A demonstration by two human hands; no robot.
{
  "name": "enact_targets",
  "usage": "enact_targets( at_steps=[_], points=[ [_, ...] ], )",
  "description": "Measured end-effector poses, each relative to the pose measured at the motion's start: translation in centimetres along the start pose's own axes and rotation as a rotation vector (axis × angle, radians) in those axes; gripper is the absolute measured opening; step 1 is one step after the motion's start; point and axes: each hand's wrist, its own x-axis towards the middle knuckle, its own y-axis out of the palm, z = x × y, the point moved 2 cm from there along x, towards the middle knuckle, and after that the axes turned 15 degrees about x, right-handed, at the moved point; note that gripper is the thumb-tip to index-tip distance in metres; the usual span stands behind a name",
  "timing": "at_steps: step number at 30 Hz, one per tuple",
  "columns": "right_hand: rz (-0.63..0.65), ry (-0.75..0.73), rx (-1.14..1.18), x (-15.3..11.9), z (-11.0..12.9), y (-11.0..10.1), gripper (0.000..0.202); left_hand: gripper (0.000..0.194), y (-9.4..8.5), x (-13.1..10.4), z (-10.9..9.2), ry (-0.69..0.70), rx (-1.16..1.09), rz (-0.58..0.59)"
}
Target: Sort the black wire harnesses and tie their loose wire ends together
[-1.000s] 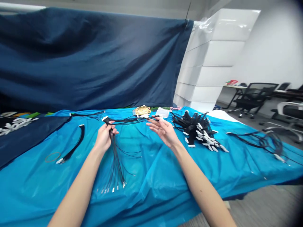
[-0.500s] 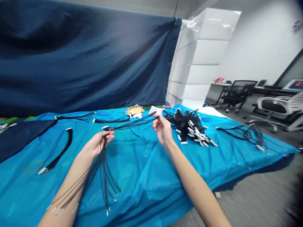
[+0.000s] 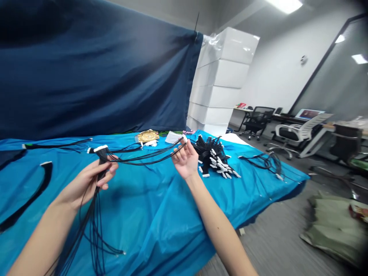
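Note:
My left hand (image 3: pixel 96 174) is closed round a black wire harness (image 3: pixel 99 191) just below its white connector (image 3: pixel 100 148). Loose wires from the harness hang down past my wrist, small metal tips on some ends. Several other wires (image 3: pixel 143 161) stretch across from there to my right hand (image 3: pixel 185 159). Thumb and fingers of the right hand pinch those wires near their far ends, close to a small white connector (image 3: pixel 184 139). Behind and right of this hand lies a pile of black cables (image 3: pixel 211 153) with white connectors.
On the blue sheet (image 3: pixel 161 214) lie a black cable (image 3: pixel 43 188) at left, more cables (image 3: pixel 54 145) behind, a gold packet (image 3: pixel 148 135), a white paper (image 3: pixel 172 137) and coiled wires (image 3: pixel 267 163) at right. White boxes (image 3: pixel 218 76) are stacked beyond. Chairs (image 3: pixel 299 128) stand farther right.
The view has turned to the right. My left hand has raised the harness, and its connector now stands more upright. My right hand has turned its palm up, still holding the wire ends.

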Motion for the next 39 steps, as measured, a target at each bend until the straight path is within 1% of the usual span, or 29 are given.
enact_targets(
  at_steps=[3, 7, 11, 17, 24, 27, 30, 33, 39],
  points=[
    [-0.003, -0.020, 0.020, 0.1, 0.4, -0.2, 0.039, 0.020, 0.2, -0.1, -0.2, -0.005, 0.022, 0.029],
    [0.000, -0.073, -0.010, 0.2, 0.9, -0.6, 0.031, 0.017, 0.4, -0.2, -0.3, -0.008, 0.047, 0.042],
    [0.025, -0.136, -0.105, 0.3, 1.3, -0.6, 0.032, 0.018, 0.5, -0.5, -0.4, -0.025, 0.083, 0.042],
    [-0.010, -0.167, -0.232, 0.2, 1.6, -0.5, 0.032, 0.030, 0.9, -0.9, -0.6, -0.017, 0.069, 0.075],
    [0.023, -0.181, -0.186, 0.3, 1.5, -0.7, 0.032, 0.024, 0.7, -0.9, -0.5, -0.011, 0.043, 0.069],
    [0.037, -0.174, -0.159, 0.3, 1.3, -0.6, 0.033, 0.015, 0.6, -0.9, -0.4, 0.004, 0.086, 0.123],
    [-0.006, -0.181, -0.212, 0.2, 1.3, -0.6, 0.032, 0.013, 0.6, -0.8, -0.3, 0.007, 0.122, 0.166],
    [-0.033, -0.181, -0.253, 0.1, 1.3, -0.6, 0.031, 0.013, 0.6, -0.8, -0.4, 0.001, 0.121, 0.164],
    [-0.004, -0.149, -0.184, 0.2, 1.2, -0.7, 0.028, 0.013, 0.3, -0.7, -0.3, -0.002, 0.119, 0.131]
  ],
)
